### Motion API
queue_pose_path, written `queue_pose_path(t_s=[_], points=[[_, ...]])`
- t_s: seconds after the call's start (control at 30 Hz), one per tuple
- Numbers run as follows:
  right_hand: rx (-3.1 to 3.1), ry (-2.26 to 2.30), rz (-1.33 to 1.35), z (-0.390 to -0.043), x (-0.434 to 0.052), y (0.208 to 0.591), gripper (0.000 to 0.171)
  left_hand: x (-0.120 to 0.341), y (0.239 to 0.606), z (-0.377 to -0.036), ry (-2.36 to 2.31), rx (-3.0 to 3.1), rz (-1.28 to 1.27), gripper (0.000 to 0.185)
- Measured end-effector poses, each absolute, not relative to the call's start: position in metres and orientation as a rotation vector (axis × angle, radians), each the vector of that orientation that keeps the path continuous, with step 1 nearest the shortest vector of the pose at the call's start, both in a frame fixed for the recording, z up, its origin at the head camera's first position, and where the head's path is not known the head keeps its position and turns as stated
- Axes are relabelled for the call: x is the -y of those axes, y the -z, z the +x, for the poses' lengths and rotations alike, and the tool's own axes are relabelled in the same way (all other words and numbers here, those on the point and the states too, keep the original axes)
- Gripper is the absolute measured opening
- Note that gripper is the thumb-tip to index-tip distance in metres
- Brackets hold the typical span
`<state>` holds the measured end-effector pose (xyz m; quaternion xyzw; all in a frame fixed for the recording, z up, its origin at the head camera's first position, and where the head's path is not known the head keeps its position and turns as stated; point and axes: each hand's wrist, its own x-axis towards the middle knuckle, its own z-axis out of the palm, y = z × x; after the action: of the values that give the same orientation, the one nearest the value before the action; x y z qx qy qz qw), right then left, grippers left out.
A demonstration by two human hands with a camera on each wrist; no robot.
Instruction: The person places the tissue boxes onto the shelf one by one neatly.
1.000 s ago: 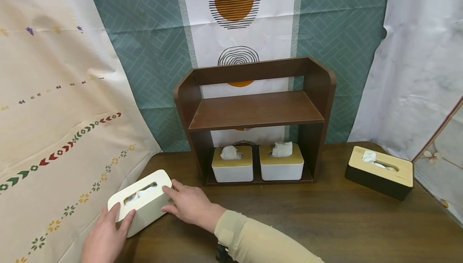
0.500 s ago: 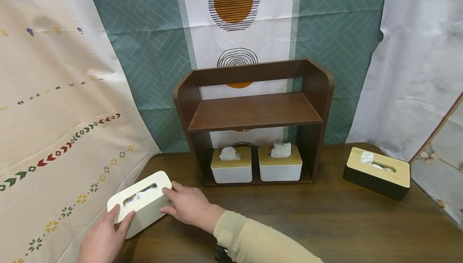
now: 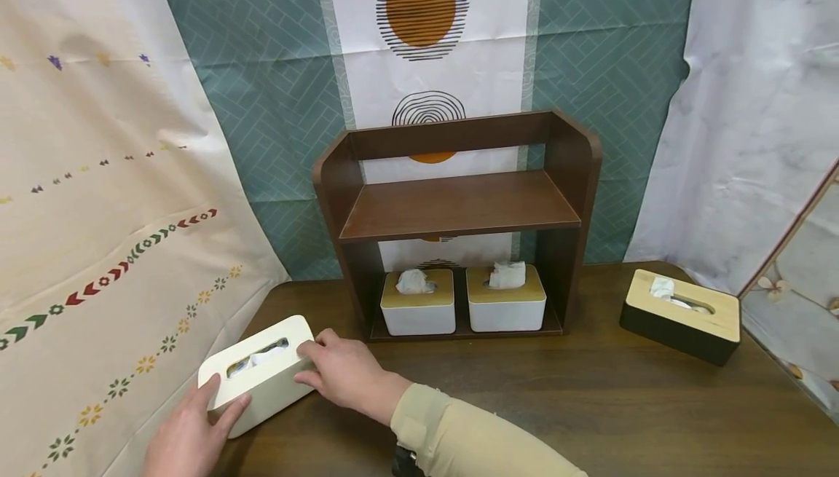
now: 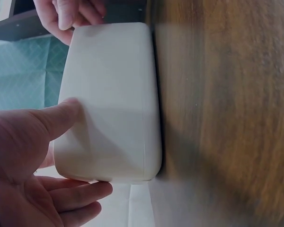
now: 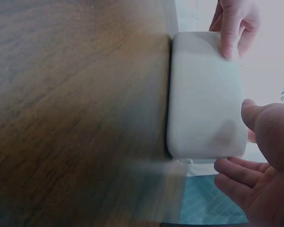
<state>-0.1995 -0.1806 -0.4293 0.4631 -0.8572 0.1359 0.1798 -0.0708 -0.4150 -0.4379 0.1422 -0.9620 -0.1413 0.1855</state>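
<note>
Left hand (image 3: 186,433): its grip is holding the near end of the all-white tissue box (image 3: 272,397).
Right hand (image 3: 350,375): its grip is holding the far end.
All-white tissue box: resting on the counter's left side, edging slightly rightward since half a second ago; the two hands are probably steering it together.
Counter (image 3: 524,397): showing dark wood grain.
Black tissue box (image 3: 678,331): sitting wood-topped at right.
Brown two-tier shelf (image 3: 459,204): holding two wood-topped white tissue boxes (image 3: 418,320) below.
Patterned cloths (image 3: 278,98): hanging around.
</note>
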Motion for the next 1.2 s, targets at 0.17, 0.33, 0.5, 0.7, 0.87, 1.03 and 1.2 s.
queue_pose_path(t_s=[0.17, 0.33, 0.5, 0.7, 0.87, 1.03, 1.2], points=[[2.463, -0.435, 1.321, -0.200, 0.180, 0.433, 0.047, 0.416, 0.436, -0.071, 0.450, 2.788, 0.445, 0.084], [2.465, -0.421, 1.325, -0.200, 0.181, 0.437, 0.046, 0.414, 0.441, -0.070, 0.445, 2.738, 0.405, 0.081], [2.449, -0.404, 1.296, -0.200, 0.180, 0.439, 0.044, 0.411, 0.446, -0.069, 0.443, 2.672, 0.373, 0.077], [2.390, -0.374, 1.245, -0.198, 0.177, 0.438, 0.039, 0.408, 0.444, -0.069, 0.457, 2.667, 0.388, 0.077], [2.339, -0.366, 1.197, -0.196, 0.174, 0.436, 0.037, 0.400, 0.440, -0.066, 0.463, 2.626, 0.399, 0.074], [2.298, -0.418, 1.129, -0.195, 0.169, 0.430, 0.036, 0.392, 0.431, -0.064, 0.446, 2.552, 0.392, 0.069], [2.259, -0.492, 1.077, -0.195, 0.161, 0.423, 0.038, 0.382, 0.420, -0.063, 0.450, 2.505, 0.375, 0.067]])
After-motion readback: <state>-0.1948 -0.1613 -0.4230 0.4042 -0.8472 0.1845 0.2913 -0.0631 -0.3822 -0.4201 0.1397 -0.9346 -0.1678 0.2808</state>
